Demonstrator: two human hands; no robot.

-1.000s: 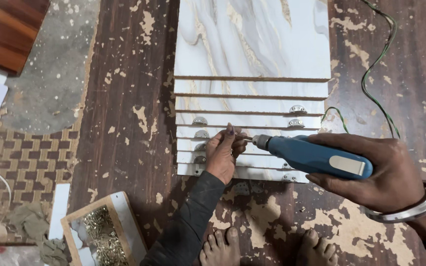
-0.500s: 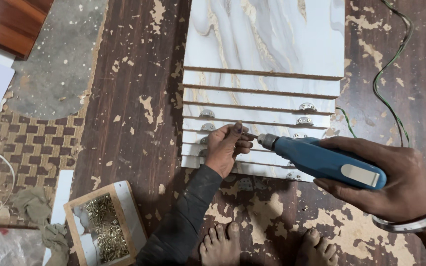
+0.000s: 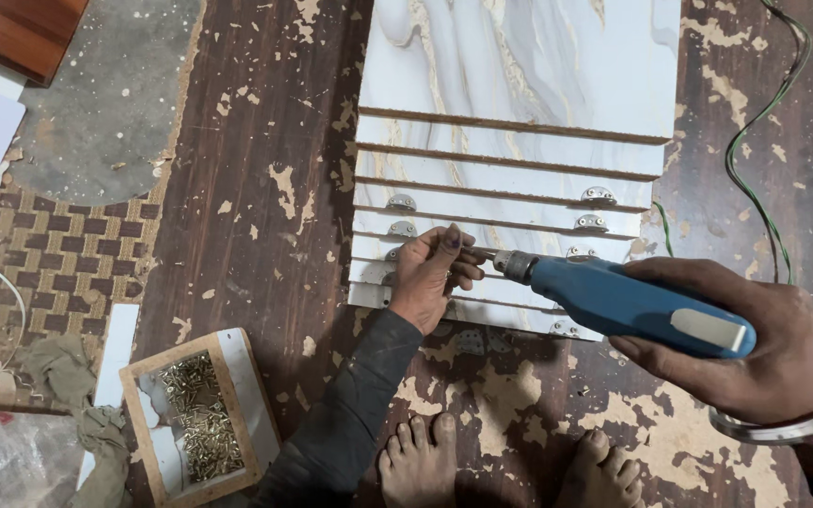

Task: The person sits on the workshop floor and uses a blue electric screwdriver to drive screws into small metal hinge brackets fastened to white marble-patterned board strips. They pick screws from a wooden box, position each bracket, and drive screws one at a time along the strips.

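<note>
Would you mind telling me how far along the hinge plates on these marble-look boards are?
Done: metal plates already sit on several upper boards. In hand: the left hand steadies a spot on a lower board while the right hand aims the blue driver at it. Left: I can't tell how many; loose screws remain in the tray.

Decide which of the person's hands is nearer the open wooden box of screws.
Left. The left hand rests on the stacked marble-patterned boards, up and right of the box of screws; the right hand, gripping the blue drill, lies much farther right.
</note>
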